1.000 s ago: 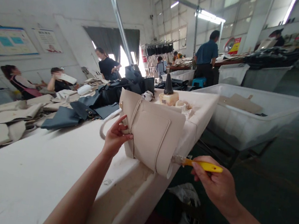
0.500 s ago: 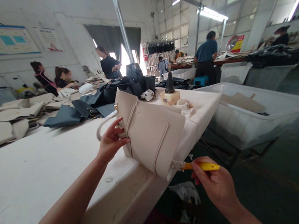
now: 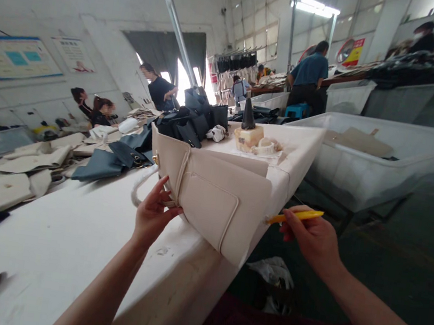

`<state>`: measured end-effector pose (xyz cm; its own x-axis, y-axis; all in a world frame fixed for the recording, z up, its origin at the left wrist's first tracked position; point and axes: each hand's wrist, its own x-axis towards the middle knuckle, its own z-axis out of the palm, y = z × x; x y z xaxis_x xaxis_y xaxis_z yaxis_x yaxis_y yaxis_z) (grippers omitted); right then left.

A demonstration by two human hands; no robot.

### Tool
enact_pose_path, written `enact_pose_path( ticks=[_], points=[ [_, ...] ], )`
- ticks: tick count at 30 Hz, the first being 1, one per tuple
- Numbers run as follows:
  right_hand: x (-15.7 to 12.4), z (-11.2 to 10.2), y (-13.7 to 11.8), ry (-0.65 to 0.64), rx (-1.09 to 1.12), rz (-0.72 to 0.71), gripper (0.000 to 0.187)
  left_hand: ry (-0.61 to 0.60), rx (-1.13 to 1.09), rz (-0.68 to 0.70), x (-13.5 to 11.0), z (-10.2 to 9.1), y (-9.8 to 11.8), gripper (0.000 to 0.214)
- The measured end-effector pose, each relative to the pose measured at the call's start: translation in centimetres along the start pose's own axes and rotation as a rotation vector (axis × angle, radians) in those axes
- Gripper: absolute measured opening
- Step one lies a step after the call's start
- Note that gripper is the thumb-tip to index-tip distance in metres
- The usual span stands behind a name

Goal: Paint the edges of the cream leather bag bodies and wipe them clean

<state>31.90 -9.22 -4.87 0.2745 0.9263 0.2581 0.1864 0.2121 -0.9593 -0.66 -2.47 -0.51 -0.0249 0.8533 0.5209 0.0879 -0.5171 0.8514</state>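
A cream handbag (image 3: 212,199) stands tilted on the near corner of the white work table (image 3: 69,238). My left hand (image 3: 153,211) grips its left end near the rope handle, fingers closed on the edge. My right hand (image 3: 312,235) pinches a yellow-handled brush (image 3: 294,216), whose tip meets the bag's right side edge. A cream block with a black cone (image 3: 247,132) and a roll of tape (image 3: 264,146) sit behind the bag on the table.
Dark blue and cream leather pieces (image 3: 99,162) and black bags (image 3: 190,121) lie along the table. A large white plastic bin (image 3: 382,164) stands to the right. Several other people work at tables further back, one in a blue shirt (image 3: 310,73).
The bag has tipped further toward me and to the left. My right hand has risen with the brush from the bag's lower corner to higher on its side edge.
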Motion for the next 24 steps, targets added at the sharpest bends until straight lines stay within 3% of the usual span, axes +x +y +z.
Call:
enact_pose_path(
  ticks=[3, 7, 12, 16, 20, 24],
  points=[
    [0.0, -0.1, -0.1, -0.058, -0.021, -0.033, 0.042, 0.007, -0.001, -0.002, 0.0, -0.1, 0.0, 0.085],
    [-0.8, -0.2, -0.5, -0.216, -0.018, 0.049, 0.047, 0.026, -0.001, -0.003, 0.0, -0.1, 0.0, 0.084],
    [-0.5, -0.1, -0.6, -0.138, -0.031, -0.018, 0.048, 0.026, -0.023, -0.014, 0.0, 0.0, 0.0, 0.085],
    [0.7, -1.7, -1.2, -0.127, -0.083, -0.029, 0.047, 0.022, -0.028, -0.026, 0.0, -0.1, -0.1, 0.085],
    [5.3, -4.7, -2.1, 0.123, -0.017, -0.119, 0.041, 0.068, -0.034, -0.04, 0.4, -0.2, -0.3, 0.084],
    [14.3, -5.8, -1.6, 0.323, 0.068, -0.159, 0.036, 0.1, -0.001, -0.074, 0.9, -0.2, -0.4, 0.083]
  ],
)
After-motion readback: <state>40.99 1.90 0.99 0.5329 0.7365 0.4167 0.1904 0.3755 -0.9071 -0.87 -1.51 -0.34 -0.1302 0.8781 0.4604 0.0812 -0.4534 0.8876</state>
